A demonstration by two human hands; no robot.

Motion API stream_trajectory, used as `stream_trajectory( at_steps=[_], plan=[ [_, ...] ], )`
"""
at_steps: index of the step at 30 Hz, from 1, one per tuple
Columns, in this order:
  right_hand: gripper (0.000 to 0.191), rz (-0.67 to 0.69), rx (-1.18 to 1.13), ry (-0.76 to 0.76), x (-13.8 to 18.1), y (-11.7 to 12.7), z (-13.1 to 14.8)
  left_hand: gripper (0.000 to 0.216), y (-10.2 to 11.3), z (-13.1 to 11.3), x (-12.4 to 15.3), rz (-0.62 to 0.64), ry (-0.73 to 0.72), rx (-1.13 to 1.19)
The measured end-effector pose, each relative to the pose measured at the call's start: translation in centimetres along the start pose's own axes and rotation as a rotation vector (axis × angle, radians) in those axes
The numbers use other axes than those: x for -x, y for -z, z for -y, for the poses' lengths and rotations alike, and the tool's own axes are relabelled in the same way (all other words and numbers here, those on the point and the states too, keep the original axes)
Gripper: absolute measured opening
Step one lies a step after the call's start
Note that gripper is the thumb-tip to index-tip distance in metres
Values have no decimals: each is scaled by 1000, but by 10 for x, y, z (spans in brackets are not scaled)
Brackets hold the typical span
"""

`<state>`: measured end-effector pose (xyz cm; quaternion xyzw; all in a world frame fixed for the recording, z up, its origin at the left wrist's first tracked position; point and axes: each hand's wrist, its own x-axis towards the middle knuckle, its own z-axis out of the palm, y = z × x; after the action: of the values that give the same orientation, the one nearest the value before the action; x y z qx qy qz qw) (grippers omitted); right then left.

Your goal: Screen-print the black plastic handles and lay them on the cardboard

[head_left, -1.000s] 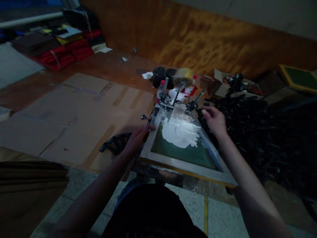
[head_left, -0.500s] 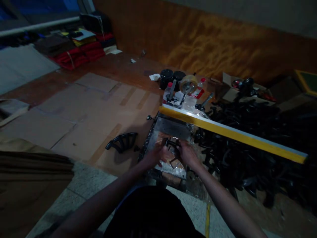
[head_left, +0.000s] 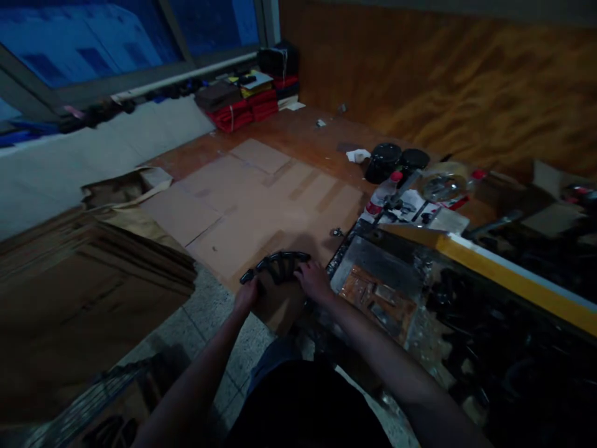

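Both hands rest at a curved black ribbed plastic part (head_left: 278, 266) that lies on the cardboard sheets (head_left: 242, 205) near the table's front edge. My left hand (head_left: 248, 294) closes on its left end. My right hand (head_left: 314, 280) touches its right end, fingers curled. To the right, the screen-printing frame (head_left: 508, 277) with a yellow edge stands tilted up. Under it the metal printing base (head_left: 373, 274) shows brown taped patches.
Black jars (head_left: 389, 160), a tape roll (head_left: 443, 180) and a red-capped bottle (head_left: 383, 193) stand behind the base. A heap of black plastic parts (head_left: 522, 354) fills the right. Folded cardboard (head_left: 88, 286) is stacked at left; red and dark cloth piles (head_left: 242, 99) lie by the window.
The screen frame was lifted up off the base. Both hands then left the base and moved left to the black curved part on the cardboard. The view swung left.
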<state>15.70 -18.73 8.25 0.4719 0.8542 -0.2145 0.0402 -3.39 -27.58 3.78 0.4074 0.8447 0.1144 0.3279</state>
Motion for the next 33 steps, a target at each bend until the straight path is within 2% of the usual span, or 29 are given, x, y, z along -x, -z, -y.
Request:
stream_trajectory(
  at_steps=[3, 7, 11, 13, 16, 19, 22, 24, 27, 30, 33],
  plan=[
    [44, 68, -57, -74, -15, -12, -2, 38, -2, -1, -19, 19, -35, -117],
    [50, 75, -131, -66, -17, -18, -4, 39, 6, -13, -38, 32, -46, -210],
    [45, 62, -135, -36, -10, -11, -12, 52, 10, -22, -25, -64, 49, -266],
    [47, 45, -57, -47, -5, -7, -16, 54, -3, -32, -6, -189, 10, -281],
    [51, 73, 39, 7, 1, -3, -20, 51, -34, -54, 18, -332, -179, -306],
    [45, 128, 81, 121, 3, -2, -24, 56, -59, -75, 22, -311, -179, -335],
    [45, 139, 133, 164, 0, -2, -27, 60, -66, -82, 12, -262, -126, -332],
    [41, 154, 151, 175, -3, -3, -29, 58, -60, -80, 1, -244, -159, -332],
    [39, 158, 164, 146, -7, -5, -31, 56, -39, -78, -24, -256, -342, -371],
    [40, 111, 129, 66, -9, -13, -32, 56, -6, -87, -67, -331, -570, -420],
    [35, 70, 59, -17, -13, -26, -33, 53, 27, -110, -120, -356, -748, -467]
  ],
)
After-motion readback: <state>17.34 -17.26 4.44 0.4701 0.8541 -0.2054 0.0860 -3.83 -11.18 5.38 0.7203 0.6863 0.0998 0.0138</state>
